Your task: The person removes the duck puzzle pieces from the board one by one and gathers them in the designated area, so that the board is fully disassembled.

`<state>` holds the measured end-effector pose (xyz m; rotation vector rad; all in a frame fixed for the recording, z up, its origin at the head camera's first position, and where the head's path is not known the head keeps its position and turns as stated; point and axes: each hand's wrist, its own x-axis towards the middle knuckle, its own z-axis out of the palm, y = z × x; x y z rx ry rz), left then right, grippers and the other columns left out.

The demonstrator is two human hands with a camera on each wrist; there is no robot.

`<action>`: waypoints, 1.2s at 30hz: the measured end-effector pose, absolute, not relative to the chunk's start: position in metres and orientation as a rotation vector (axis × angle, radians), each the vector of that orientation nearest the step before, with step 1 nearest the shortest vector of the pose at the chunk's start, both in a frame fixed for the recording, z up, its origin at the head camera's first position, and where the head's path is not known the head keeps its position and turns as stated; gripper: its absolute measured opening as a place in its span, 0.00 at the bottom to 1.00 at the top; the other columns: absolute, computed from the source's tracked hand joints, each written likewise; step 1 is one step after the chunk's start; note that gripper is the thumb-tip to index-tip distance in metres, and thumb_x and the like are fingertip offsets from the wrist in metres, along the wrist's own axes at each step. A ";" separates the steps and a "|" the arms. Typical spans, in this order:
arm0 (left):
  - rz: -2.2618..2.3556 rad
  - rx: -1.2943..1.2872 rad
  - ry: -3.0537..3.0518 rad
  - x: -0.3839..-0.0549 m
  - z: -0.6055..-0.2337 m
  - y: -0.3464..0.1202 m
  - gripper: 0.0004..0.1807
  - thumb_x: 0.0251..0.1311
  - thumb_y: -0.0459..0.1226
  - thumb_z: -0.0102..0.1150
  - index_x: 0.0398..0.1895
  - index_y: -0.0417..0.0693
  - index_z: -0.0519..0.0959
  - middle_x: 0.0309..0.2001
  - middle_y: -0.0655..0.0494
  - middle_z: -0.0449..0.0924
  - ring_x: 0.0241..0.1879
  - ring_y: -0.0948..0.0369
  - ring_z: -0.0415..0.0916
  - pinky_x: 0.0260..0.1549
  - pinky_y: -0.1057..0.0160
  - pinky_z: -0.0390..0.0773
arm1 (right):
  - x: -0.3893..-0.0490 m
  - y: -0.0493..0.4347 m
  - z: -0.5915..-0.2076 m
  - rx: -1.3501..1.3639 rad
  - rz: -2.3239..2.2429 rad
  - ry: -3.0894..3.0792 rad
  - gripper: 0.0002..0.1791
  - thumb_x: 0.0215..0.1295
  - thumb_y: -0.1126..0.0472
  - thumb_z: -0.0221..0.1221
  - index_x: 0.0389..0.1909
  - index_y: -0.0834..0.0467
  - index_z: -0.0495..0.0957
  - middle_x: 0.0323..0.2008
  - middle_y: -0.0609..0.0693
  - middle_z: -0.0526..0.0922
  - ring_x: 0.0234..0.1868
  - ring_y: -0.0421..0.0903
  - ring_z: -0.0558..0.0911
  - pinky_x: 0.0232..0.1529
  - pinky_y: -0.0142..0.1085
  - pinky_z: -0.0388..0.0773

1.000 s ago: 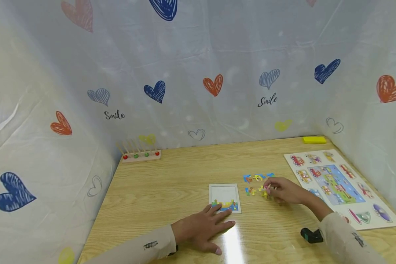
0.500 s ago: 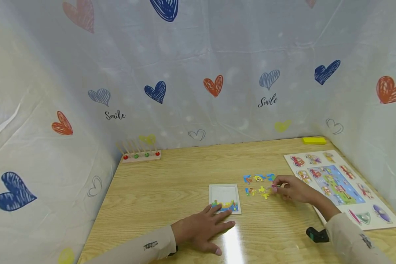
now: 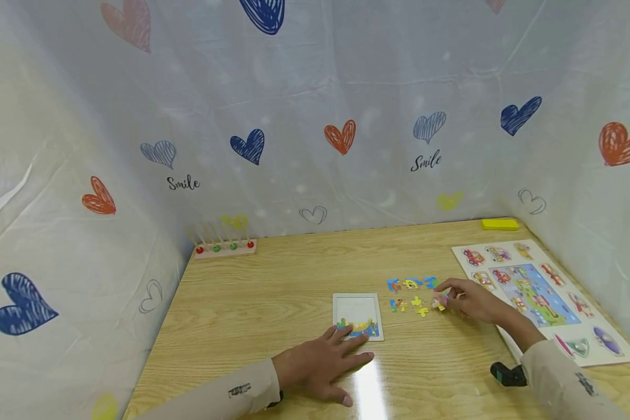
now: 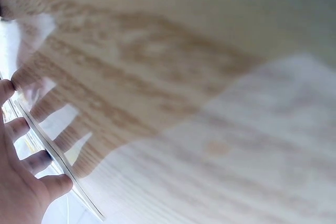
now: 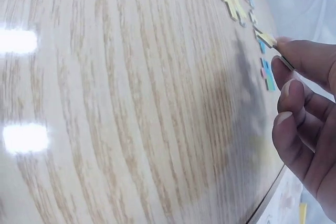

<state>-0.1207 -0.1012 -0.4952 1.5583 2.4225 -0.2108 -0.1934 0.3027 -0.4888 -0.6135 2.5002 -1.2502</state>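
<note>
My left hand (image 3: 322, 363) lies with spread fingers over the near edge of a small square puzzle tray (image 3: 338, 300), whose bottom part is filled with coloured pieces. In the left wrist view, several fingertips rest along the edge of the tray (image 4: 59, 154). My right hand (image 3: 475, 301) pinches a pink and yellow jigsaw piece (image 3: 440, 302) between thumb and forefinger. It appears tilted in the right wrist view, the piece (image 5: 266, 38) partly covered by the fingertips. Several loose jigsaw pieces (image 3: 422, 312) lie left of this hand, in two rough rows.
A large picture board (image 3: 604, 318) with vehicle shapes lies at the right, partly behind the right forearm. A pegged bead stand (image 3: 226, 249) is at the back left, a yellow block (image 3: 500, 224) at the back right. A heart-printed curtain (image 3: 315, 175) encloses the table.
My right hand has shifted right with the pinched piece, away from the other loose pieces, and the piece has turned to show more yellow. The left hand has stayed on the tray.
</note>
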 end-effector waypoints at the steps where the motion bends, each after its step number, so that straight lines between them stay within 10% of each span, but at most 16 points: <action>1: -0.213 1.558 2.421 -0.121 -0.495 -0.101 0.46 0.67 0.72 0.33 0.82 0.65 0.40 0.83 0.54 0.36 0.80 0.45 0.39 0.74 0.43 0.54 | -0.193 0.302 -0.490 -0.602 -1.255 2.505 0.14 0.74 0.65 0.56 0.54 0.69 0.75 0.31 0.56 0.78 0.17 0.38 0.69 0.19 0.33 0.71; 36: -0.214 1.575 2.431 -0.120 -0.496 -0.102 0.46 0.67 0.72 0.31 0.82 0.64 0.41 0.83 0.53 0.38 0.80 0.44 0.40 0.74 0.43 0.55 | -0.190 0.288 -0.505 -0.364 -0.862 2.881 0.12 0.66 0.52 0.66 0.41 0.56 0.81 0.30 0.45 0.80 0.30 0.41 0.74 0.32 0.37 0.71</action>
